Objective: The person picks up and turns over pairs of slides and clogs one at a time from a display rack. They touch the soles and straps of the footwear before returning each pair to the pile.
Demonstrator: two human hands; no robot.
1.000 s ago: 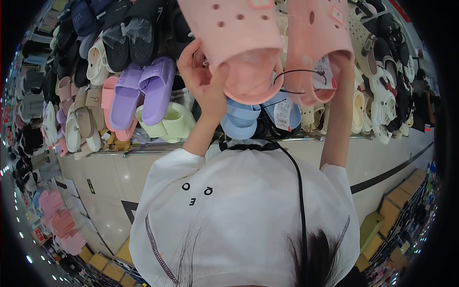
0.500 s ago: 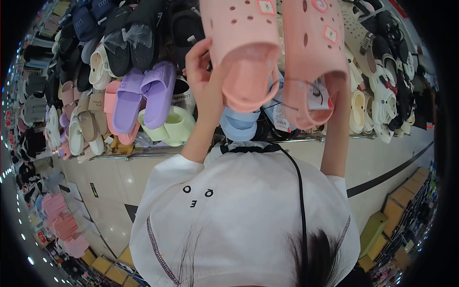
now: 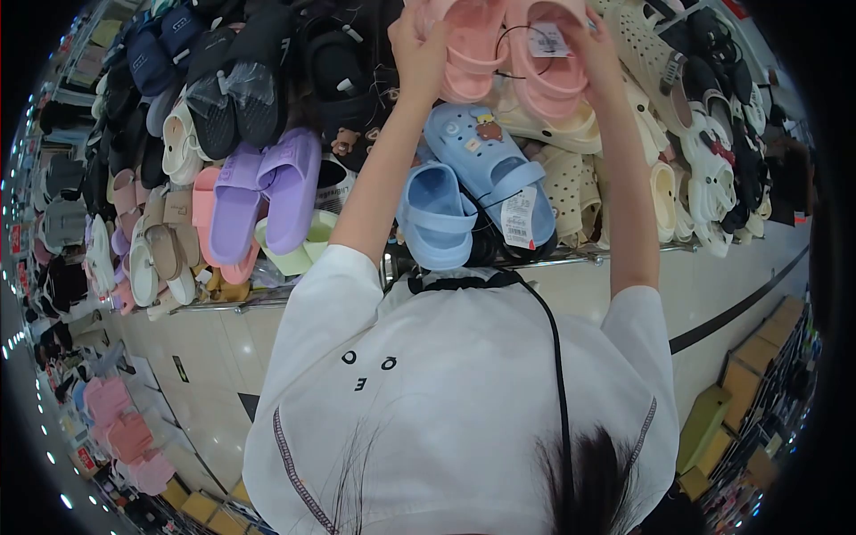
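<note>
At the top of the head view, a pair of pink clogs (image 3: 546, 67) is held between my two hands, with a white tag and a dark loop joining them. My left hand (image 3: 417, 52) grips the outer side of the left clog. On the right clog's outer edge is my right hand (image 3: 599, 55), its fingers partly hidden by the shoe. Just below lie blue clogs (image 3: 489, 165) with small charms and a white tag. Cream clogs (image 3: 557, 125) are behind them, partly covered by the pink pair.
Purple slides (image 3: 290, 192) and a pale green pair (image 3: 299, 254) lie left of my left arm. Black slippers (image 3: 259, 89) are farther back. White clogs (image 3: 711, 192) hang at the right. A metal rail (image 3: 241, 305) runs along the rack's front edge.
Both hands have moved away from my body with the pink clogs, toward the top of the view. The blue clogs and cream clogs below are now uncovered.
</note>
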